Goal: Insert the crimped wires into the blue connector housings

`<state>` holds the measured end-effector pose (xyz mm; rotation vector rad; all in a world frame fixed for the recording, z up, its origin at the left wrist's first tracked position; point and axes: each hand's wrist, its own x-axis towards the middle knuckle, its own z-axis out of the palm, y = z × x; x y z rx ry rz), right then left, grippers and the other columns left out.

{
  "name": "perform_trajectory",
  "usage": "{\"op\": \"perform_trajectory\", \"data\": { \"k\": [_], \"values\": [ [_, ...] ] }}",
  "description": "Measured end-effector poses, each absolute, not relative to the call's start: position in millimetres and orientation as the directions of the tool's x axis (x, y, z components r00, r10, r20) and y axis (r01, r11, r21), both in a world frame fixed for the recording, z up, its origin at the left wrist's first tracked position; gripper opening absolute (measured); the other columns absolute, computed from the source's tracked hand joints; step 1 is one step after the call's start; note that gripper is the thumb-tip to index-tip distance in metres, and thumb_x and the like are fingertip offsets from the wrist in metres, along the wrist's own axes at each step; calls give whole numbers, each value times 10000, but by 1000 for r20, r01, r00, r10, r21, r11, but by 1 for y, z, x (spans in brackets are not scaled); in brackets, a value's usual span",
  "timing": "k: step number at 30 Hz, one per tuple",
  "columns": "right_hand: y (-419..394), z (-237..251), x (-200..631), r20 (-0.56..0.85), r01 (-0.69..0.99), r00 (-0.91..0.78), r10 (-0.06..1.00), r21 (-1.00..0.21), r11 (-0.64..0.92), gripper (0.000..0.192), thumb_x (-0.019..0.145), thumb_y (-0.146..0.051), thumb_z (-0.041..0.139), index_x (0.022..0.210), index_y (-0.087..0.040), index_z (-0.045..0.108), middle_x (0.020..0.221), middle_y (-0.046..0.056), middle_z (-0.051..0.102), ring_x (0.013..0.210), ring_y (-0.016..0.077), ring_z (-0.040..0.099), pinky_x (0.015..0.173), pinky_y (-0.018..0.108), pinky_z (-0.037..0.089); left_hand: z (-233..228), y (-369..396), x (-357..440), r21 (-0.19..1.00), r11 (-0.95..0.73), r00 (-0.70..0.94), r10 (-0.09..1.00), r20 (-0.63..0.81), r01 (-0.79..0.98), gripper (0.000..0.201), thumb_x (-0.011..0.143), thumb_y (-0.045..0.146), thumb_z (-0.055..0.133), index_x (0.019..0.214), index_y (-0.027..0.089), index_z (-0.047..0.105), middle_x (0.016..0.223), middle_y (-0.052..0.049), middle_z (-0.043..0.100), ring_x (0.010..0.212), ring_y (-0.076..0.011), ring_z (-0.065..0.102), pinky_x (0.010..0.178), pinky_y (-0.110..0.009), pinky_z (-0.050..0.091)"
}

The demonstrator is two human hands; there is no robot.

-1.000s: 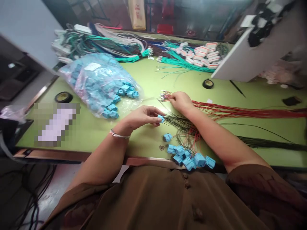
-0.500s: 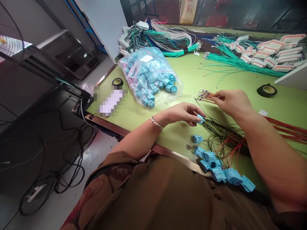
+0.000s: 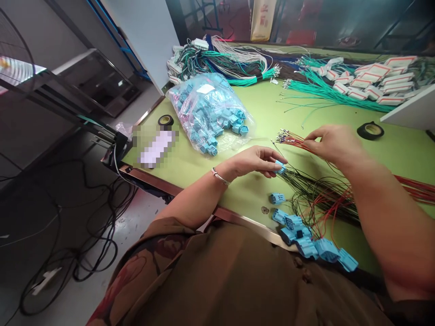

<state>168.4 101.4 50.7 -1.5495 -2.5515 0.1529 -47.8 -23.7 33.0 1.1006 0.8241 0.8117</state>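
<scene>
Bulging plastic bag [image 3: 208,106] holding blue connectors [image 3: 238,124] on table [image 3: 268,113].

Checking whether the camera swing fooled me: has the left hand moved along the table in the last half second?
No. The left hand holds the blue connector at the same spot, level with the bag's near end.
</scene>
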Motion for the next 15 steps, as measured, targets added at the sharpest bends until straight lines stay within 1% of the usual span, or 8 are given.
{"op": "perform_trajectory", "data": {
  "k": [1, 2, 5, 6, 8, 10, 12, 15],
  "values": [
    [99, 51, 168, 124, 862, -462, 878, -172, 478, 115, 769, -264, 725, 825, -189, 792, 774, 104, 697, 603, 140, 434, 604, 341, 316, 33, -23, -48, 958, 241, 449, 881, -149, -154, 476, 675, 378, 848, 1045, 112, 710, 793, -54, 703, 659, -103, 657, 679, -270, 550],
    [97, 52, 168, 135, 855, -472, 871, -171, 490, 105, 778, -247, 715, 820, -187, 789, 745, 96, 688, 598, 141, 430, 603, 338, 315, 32, -23, -47, 958, 236, 435, 889, -144, -164, 480, 676, 379, 847, 1048, 110, 709, 792, -54, 702, 661, -105, 657, 679, -270, 549],
    [89, 51, 168, 46, 859, -490, 871, -143, 491, 99, 799, -182, 675, 789, -161, 772, 668, 97, 660, 558, 134, 388, 583, 339, 276, 32, -23, -47, 944, 248, 410, 901, -142, -218, 478, 673, 366, 852, 1045, 102, 711, 787, -55, 700, 676, -116, 665, 688, -272, 549],
    [86, 52, 169, 46, 861, -483, 874, -158, 484, 108, 809, -170, 661, 789, -152, 766, 667, 102, 659, 557, 132, 391, 584, 339, 273, 31, -23, -47, 934, 261, 414, 899, -143, -245, 472, 670, 356, 856, 1042, 104, 714, 796, -58, 704, 690, -122, 672, 702, -275, 552],
    [79, 55, 173, 130, 843, -450, 884, -264, 468, 120, 823, -166, 640, 812, -140, 756, 688, 101, 664, 577, 132, 438, 600, 328, 302, 30, -22, -45, 905, 285, 411, 901, -141, -316, 448, 664, 322, 863, 1036, 118, 720, 845, -66, 718, 738, -133, 688, 749, -284, 558],
    [68, 60, 176, 211, 779, -408, 888, -427, 460, 124, 820, -182, 634, 837, -136, 747, 713, 84, 673, 600, 126, 485, 619, 307, 348, 28, -22, -43, 871, 289, 366, 920, -139, -396, 413, 662, 272, 865, 1027, 134, 730, 908, -70, 731, 803, -142, 699, 818, -293, 560],
    [56, 64, 179, 232, 694, -399, 887, -555, 458, 134, 808, -207, 629, 833, -134, 740, 702, 56, 673, 584, 113, 489, 610, 287, 372, 24, -20, -41, 841, 279, 299, 943, -148, -464, 368, 668, 216, 857, 1009, 139, 742, 942, -72, 739, 862, -148, 702, 884, -300, 555],
    [37, 63, 180, 237, 631, -427, 872, -613, 476, 155, 803, -210, 594, 800, -147, 736, 689, 32, 680, 592, 112, 513, 610, 274, 395, 18, -17, -35, 811, 272, 256, 954, -157, -518, 315, 692, 161, 830, 998, 146, 752, 976, -70, 747, 925, -157, 704, 958, -310, 540]
  ]
}}
